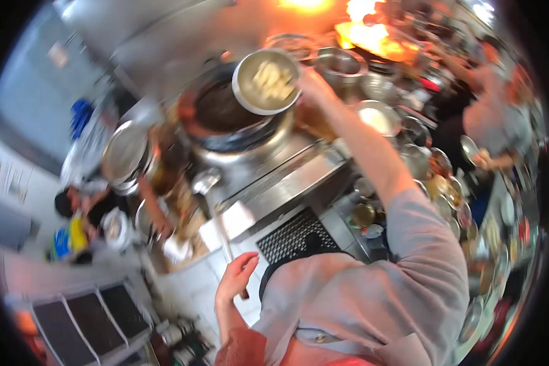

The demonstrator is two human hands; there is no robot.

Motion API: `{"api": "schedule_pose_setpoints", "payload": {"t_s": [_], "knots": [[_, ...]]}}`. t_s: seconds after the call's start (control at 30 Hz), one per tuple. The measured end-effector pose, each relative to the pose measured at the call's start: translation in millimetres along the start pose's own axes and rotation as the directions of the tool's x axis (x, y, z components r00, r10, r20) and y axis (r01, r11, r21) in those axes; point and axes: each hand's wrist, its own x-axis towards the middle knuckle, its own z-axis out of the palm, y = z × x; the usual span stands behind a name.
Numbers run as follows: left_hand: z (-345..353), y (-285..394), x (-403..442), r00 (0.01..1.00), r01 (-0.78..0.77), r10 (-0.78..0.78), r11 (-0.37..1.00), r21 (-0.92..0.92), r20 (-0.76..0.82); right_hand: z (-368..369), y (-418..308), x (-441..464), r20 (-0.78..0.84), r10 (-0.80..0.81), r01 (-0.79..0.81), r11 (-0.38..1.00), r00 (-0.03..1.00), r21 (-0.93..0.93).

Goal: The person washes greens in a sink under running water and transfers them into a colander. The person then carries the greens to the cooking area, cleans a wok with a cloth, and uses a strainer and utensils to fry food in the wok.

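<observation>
My right hand (314, 89) reaches far forward and grips a metal bowl (248, 74) by its right rim. Pale yellow chunks (272, 80) lie inside the bowl, which is tilted towards me. Below and beside it is a large dark wok (208, 105) on the range. My left hand (236, 277) is low, near my body, with its fingers curled around the handle of a long ladle (207, 181). The ladle's head points away from me, in front of the wok.
Tall flames (372, 38) rise from a pan at the back right. Several bowls and pots (416, 160) crowd the right side. A co-worker (494, 116) stands there; another person (91, 204) is at the left, near a large strainer (125, 152). A perforated black mat (299, 235) lies below.
</observation>
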Motion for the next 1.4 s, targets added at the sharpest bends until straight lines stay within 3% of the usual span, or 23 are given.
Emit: {"api": "schedule_pose_setpoints", "payload": {"t_s": [0.07, 0.13, 0.2, 0.27, 0.3, 0.33, 0.4, 0.57, 0.67, 0.73, 0.8, 0.87, 0.93, 1.0, 1.07, 1.1, 1.13, 1.17, 1.2, 1.27, 1.33, 1.37, 1.4], "knots": [[6.4, 8.4, -19.5, 0.993, 0.091, -0.098, 0.990, -0.108, -0.067, 22.0, -30.8, 16.8, 0.014, 0.048, -0.043, 0.966, 0.999, -0.253], [15.0, 7.6, -24.5, 0.997, -0.047, 0.033, 0.974, -0.222, -0.066, 51.1, -38.3, 24.3, 0.074, 0.065, -0.036, 0.942, 0.995, -0.334], [23.4, 7.6, -31.0, 0.999, 0.011, -0.024, 0.966, -0.257, -0.044, 71.6, -37.6, 34.6, 0.113, 0.085, -0.021, 0.878, 0.990, -0.479], [32.0, -0.6, -33.4, 0.998, -0.001, -0.014, 0.967, -0.255, -0.056, 85.5, -27.6, 39.0, 0.150, 0.041, 0.053, 0.818, 0.988, -0.573], [32.5, 2.6, -36.1, 0.998, 0.024, -0.038, 0.971, -0.240, -0.053, 91.1, -22.0, 41.4, 0.177, -0.089, 0.190, 0.685, 0.980, -0.704], [32.9, 3.1, -38.4, 0.997, 0.026, -0.041, 0.972, -0.235, -0.058, 93.3, -16.0, 41.2, 0.178, -0.091, 0.191, 0.690, 0.980, -0.698], [30.0, 2.0, -41.5, 0.996, 0.050, -0.064, 0.970, -0.240, -0.054, 94.8, -18.6, 31.9, 0.287, -0.311, 0.406, 0.448, 0.906, -0.797], [0.8, 10.1, -50.7, 0.998, 0.067, -0.067, 0.983, -0.168, 0.005, 63.1, -36.2, 6.7, 0.346, -0.457, 0.497, 0.266, 0.819, -0.826], [-38.0, 15.4, -57.2, 0.997, -0.038, 0.051, 0.977, -0.209, 0.061, 32.7, -40.4, -9.4, 0.269, -0.510, 0.424, 0.216, 0.817, -0.879], [-70.9, 25.4, -68.9, 0.953, -0.302, 0.294, 0.908, -0.290, -0.071, 7.9, -48.6, -35.0, 0.181, -0.523, 0.353, 0.251, 0.833, -0.901], [-99.3, 41.1, -71.5, 0.909, -0.408, 0.338, 0.842, -0.353, -0.244, -13.5, -50.4, -70.2, -0.086, -0.574, 0.191, 0.405, 0.814, -0.894], [-126.0, 57.7, -67.8, 0.848, -0.433, 0.344, 0.888, -0.154, -0.404, -50.2, -23.5, -104.4, -0.217, -0.651, 0.144, 0.454, 0.727, -0.879], [-144.9, 67.4, -49.4, 0.709, -0.454, 0.424, 0.886, 0.095, -0.564, -66.9, -44.9, -190.3, -0.545, -0.091, -0.108, 0.941, 0.834, -0.322], [-161.9, 75.7, -27.6, 0.630, -0.527, 0.469, 0.844, 0.102, -0.619, -104.3, -19.4, -280.0, -0.557, 0.186, -0.199, 0.979, 0.809, 0.039], [-136.7, 140.0, -38.4, 0.578, -0.285, 0.403, 0.915, 0.287, -0.710, -132.1, 13.0, -386.9, -0.609, 0.383, -0.322, 0.922, 0.695, 0.212], [-142.6, 137.6, -24.8, 0.532, -0.205, 0.498, 0.860, 0.467, -0.685, -131.2, 11.3, -446.8, -0.696, 0.384, -0.293, 0.922, 0.606, 0.254], [-156.8, 127.4, -13.5, 0.480, -0.102, 0.588, 0.774, 0.625, -0.651, -131.5, 17.0, -497.2, -0.790, 0.467, -0.374, 0.869, 0.398, 0.325], [-165.6, 123.6, -3.8, 0.534, -0.021, 0.579, 0.737, 0.675, -0.616, -144.4, 39.9, -563.7, -0.782, 0.489, -0.366, 0.860, 0.387, 0.356], [-166.2, 124.8, 4.0, 0.584, 0.063, 0.559, 0.691, 0.720, -0.588, -138.2, 42.0, -619.9, -0.824, 0.463, -0.308, 0.876, 0.328, 0.370], [-149.9, 144.5, 1.1, 0.661, 0.122, 0.471, 0.701, 0.703, -0.584, -112.6, 22.0, -692.3, -0.896, 0.441, -0.188, 0.877, -0.052, 0.442], [-131.8, 161.9, 0.0, 0.703, 0.254, 0.379, 0.657, 0.710, -0.602, -101.0, 86.3, -792.4, -0.807, 0.486, 0.072, 0.867, -0.335, 0.493], [-130.3, 160.3, 1.8, 0.712, 0.096, 0.506, 0.617, 0.781, -0.487, -85.0, 87.1, -807.9, -0.742, 0.457, 0.240, 0.889, -0.491, 0.389], [-124.8, 158.1, 5.4, 0.665, 0.099, 0.596, 0.527, 0.844, -0.450, -75.4, 92.3, -820.1, -0.734, 0.458, 0.248, 0.889, -0.502, 0.385]]}}
